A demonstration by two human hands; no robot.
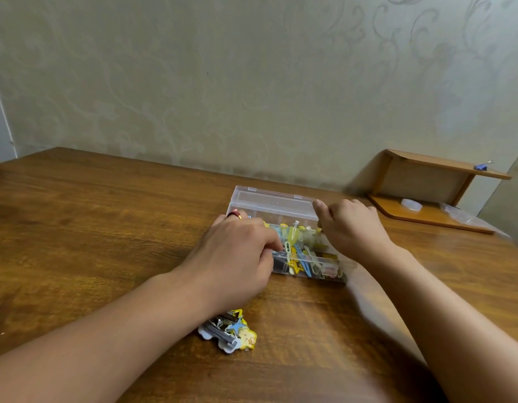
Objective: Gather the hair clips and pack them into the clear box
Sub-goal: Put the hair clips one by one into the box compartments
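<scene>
There are no words, numbers or signs to read here. The clear box, the little clips in it, the wooden table and the wall show no writing.

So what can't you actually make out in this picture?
- Left hand: its fingertips curl out of sight at the box edge, so whether they pinch a clip is unclear.
- Right hand: blurred by motion; its grip cannot be told.
- Clips in the box: tangled behind clear plastic and both hands, too jumbled to count.
- Clip pile near the left wrist: partly hidden under the forearm.
- Shelf items at right: too small and blurred to name.
</scene>
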